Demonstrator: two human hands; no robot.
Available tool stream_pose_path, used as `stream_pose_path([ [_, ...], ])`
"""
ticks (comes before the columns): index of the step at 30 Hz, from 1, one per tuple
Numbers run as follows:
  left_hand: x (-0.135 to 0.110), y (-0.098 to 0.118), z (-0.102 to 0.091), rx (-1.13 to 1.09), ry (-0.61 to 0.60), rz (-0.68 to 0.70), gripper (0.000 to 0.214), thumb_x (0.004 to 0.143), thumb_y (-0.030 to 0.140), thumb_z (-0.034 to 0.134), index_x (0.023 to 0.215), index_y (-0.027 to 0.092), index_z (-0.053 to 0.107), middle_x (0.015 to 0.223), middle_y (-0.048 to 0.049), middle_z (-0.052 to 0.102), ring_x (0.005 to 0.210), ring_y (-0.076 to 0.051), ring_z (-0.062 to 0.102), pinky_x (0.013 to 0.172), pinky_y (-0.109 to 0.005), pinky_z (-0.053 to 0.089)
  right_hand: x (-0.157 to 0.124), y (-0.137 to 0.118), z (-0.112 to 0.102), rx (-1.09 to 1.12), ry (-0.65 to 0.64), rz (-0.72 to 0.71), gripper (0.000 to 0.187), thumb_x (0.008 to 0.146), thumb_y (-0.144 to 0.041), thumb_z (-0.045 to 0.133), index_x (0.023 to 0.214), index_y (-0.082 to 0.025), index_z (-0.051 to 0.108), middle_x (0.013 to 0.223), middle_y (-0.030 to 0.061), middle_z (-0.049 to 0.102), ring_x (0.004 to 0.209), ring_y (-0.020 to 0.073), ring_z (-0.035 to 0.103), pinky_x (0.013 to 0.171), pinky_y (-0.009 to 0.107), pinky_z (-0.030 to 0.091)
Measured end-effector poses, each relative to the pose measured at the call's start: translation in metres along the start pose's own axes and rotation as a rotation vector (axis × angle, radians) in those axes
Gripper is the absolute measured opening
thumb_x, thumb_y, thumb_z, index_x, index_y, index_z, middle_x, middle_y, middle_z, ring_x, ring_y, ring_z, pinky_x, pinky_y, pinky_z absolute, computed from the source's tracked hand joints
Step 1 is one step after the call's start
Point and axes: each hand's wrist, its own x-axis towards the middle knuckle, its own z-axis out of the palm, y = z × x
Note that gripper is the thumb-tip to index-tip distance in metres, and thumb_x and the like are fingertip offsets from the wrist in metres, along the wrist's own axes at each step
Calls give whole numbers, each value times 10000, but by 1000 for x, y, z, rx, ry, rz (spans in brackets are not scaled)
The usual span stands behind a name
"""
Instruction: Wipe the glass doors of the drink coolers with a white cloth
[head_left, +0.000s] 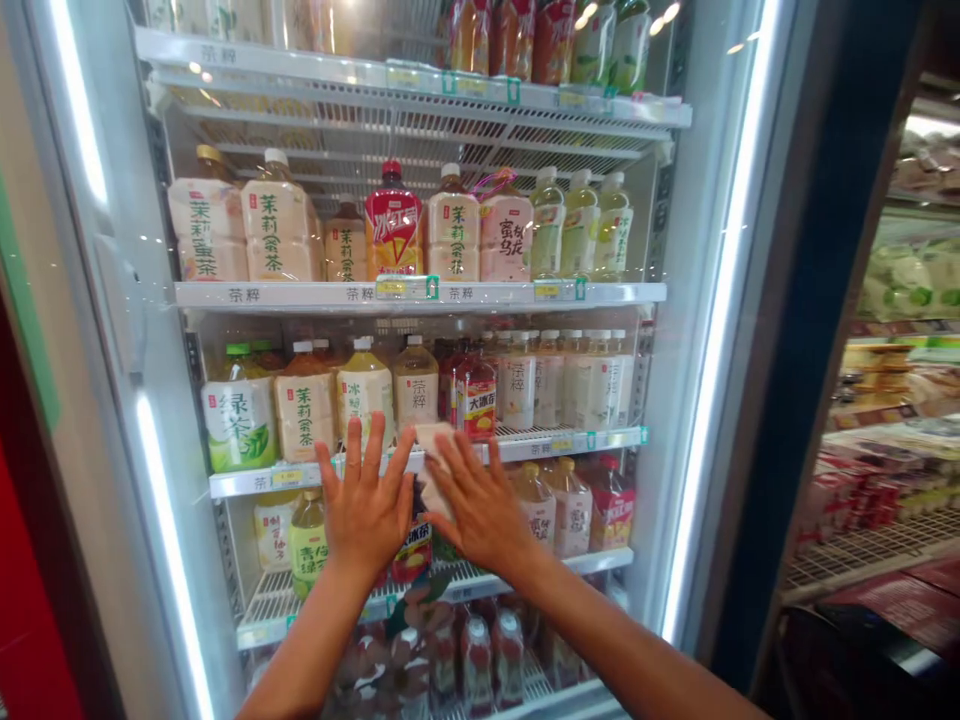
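Observation:
My left hand (367, 505) lies flat with its fingers spread, against or just in front of the glass door of a lit drinks fridge (424, 292). To its right, my right hand (476, 500) presses a crumpled white cloth (433, 437) on the glass, with its fingers stretched over it; the cloth could also be a tissue. The right fingers are slightly blurred. Behind the glass, a small dark-red bottle (477, 400) and a clear tea bottle (416, 385) stand on the shelf near my fingertips. My hands hide part of the shelf below.
Shelves of bottled drinks fill the fridge, including a large red bottle (394, 225) and a green-labelled bottle (238, 415). A door handle (120, 305) runs along the left frame. At right, beyond a dark frame (802, 300), stand shelves with packaged food (892, 400).

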Motion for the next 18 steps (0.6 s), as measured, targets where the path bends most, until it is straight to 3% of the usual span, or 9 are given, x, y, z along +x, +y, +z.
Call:
stream_pose_path([
  [2,-2,-1,3,9,6,3,712,926,245,638,1584,265,367,1697,-88,239,1606,-288,137,1314,-584,16,4,9,-3,-13,-28,-81,793,1043,-482,414,1658,-184,13,1742,54,-2,1618,248,-7,1307,564,19],
  [6,-7,1,2,-10,13,0,740,913,236,652,1588,290,354,1696,-67,247,1603,-285,154,1317,-577,35,9,29,-6,-39,97,381,804,1058,-419,382,1641,-162,-109,1735,132,-63,1609,326,-47,1246,712,89],
  [7,-7,1,1,-17,11,1,742,914,234,652,1589,294,351,1698,-62,242,1603,-284,154,1317,-577,35,8,28,-6,-31,94,400,822,1056,-447,381,1638,-160,-123,1735,142,-57,1607,341,-47,1238,725,103],
  [8,-7,1,1,-22,9,-1,740,916,233,651,1589,296,349,1700,-60,238,1603,-283,153,1317,-577,35,5,25,-6,-16,61,328,843,1048,-497,387,1642,-163,-109,1737,140,-31,1609,342,-34,1246,713,106],
  [11,-6,1,0,-28,4,-7,730,922,235,647,1588,287,353,1699,-62,237,1604,-282,153,1317,-575,37,-2,15,-9,18,-99,-138,873,1002,-661,404,1661,-205,59,1738,79,139,1617,285,56,1300,600,54],
  [13,-6,0,1,-23,8,-5,721,923,238,648,1584,278,362,1695,-67,246,1604,-280,154,1317,-576,42,1,23,-12,1,-119,-235,856,1001,-684,382,1658,-215,96,1729,58,194,1616,255,74,1306,572,11],
  [17,-6,1,2,-14,22,5,692,922,235,652,1566,263,398,1692,-68,256,1604,-282,155,1313,-585,55,18,52,-16,-60,-9,205,887,1033,-613,366,1642,-159,-91,1738,138,36,1611,324,-36,1260,689,46],
  [18,-6,1,2,-15,22,4,687,922,234,653,1562,261,404,1692,-67,256,1605,-282,155,1313,-586,56,18,52,-16,-63,-2,233,909,1027,-627,367,1639,-149,-106,1736,148,10,1608,333,-55,1256,697,51],
])
